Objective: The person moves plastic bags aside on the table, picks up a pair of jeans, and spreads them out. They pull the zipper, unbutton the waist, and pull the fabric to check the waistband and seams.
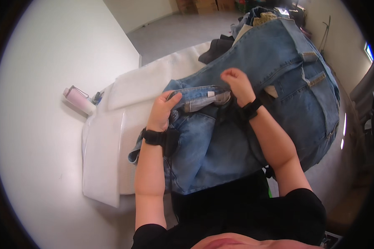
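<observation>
A pair of blue jeans [195, 128] lies bunched in front of me, its waistband with a small white label and pale inner lining facing up. My left hand [164, 108] grips the left end of that waistband, thumb on top. My right hand [239, 85] is raised by the waistband's right end, its fingers curled together; whatever they might hold is hidden. Beneath and to the right spreads a larger piece of blue denim [262, 54] with belt loops and a pocket. Each wrist wears a black band.
The denim rests on a surface with a white cover [141, 83]. A pink bottle [78, 101] lies at its left edge, beside a white wall [41, 137]. More clothes [253, 20] are heaped at the far end. Boxes [205, 6] stand on the floor beyond.
</observation>
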Demonstrator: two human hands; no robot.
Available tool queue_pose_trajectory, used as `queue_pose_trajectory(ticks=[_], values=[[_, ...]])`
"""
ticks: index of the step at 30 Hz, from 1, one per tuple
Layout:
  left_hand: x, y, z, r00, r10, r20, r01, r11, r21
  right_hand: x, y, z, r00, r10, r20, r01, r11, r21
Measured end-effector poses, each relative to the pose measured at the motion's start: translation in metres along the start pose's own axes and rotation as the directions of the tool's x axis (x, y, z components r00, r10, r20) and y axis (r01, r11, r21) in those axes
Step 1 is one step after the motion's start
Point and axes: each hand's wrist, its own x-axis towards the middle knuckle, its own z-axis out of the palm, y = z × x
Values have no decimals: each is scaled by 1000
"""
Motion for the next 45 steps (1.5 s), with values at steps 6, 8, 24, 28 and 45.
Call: queue_pose_trajectory(ticks=[6,8,24,28,45], values=[[-8,7,-1,998,-25,59,24,999,24,-18,-44,19,976,-118,183,118,993,15],[-12,1,-3,998,-12,55,9,999,54,-23,-39,20,966,-99,239,123,989,-86],[-18,-10,-4,995,76,-63,-75,997,14,-31,-37,6,875,151,460,-62,977,-202],[-19,-7,-2,994,90,-54,-93,993,-72,-33,-33,6,887,127,444,-77,989,-128],[-20,-10,-4,998,45,-51,-50,995,-91,-33,-29,9,903,79,423,25,972,-233]])
